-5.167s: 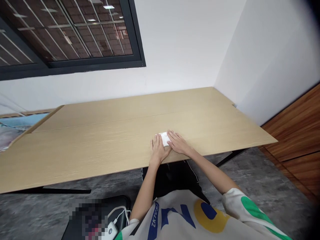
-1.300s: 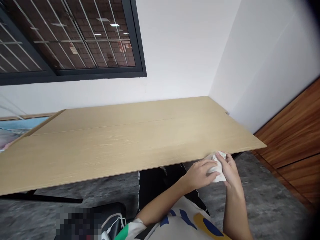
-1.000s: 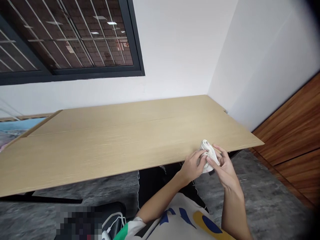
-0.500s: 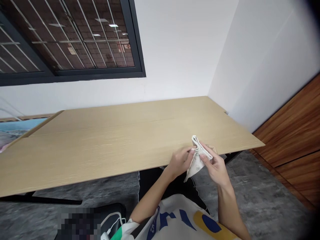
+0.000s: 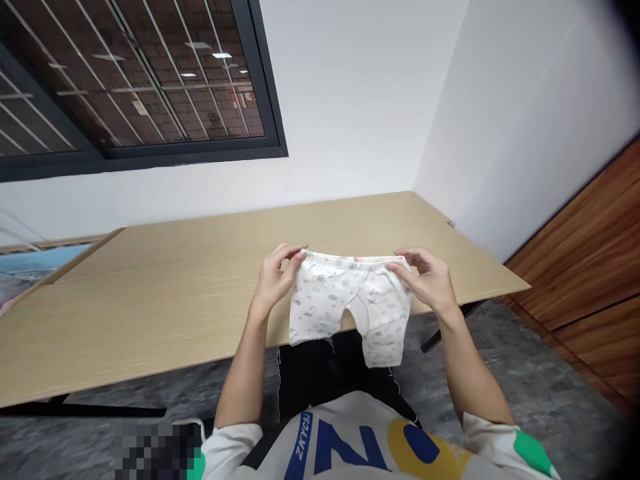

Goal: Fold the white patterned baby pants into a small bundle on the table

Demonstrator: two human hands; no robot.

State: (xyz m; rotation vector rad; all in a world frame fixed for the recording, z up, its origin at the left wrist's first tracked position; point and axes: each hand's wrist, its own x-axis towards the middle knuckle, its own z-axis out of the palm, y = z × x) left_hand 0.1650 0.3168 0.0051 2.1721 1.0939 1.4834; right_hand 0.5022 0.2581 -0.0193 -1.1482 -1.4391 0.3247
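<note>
Above the tabletop [image 5: 150, 320], left hand [image 5: 275, 277] and right hand [image 5: 430, 277] pinch printed shorts [image 5: 320, 300] by opposite waistband corners (likely to spread them).

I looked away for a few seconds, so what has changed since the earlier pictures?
The white printed shorts, a compact folded bundle earlier, are now spread open. The left hand has moved leftward, away from the right hand, and each holds one end of the waistband. The table, window and wall look the same.
</note>
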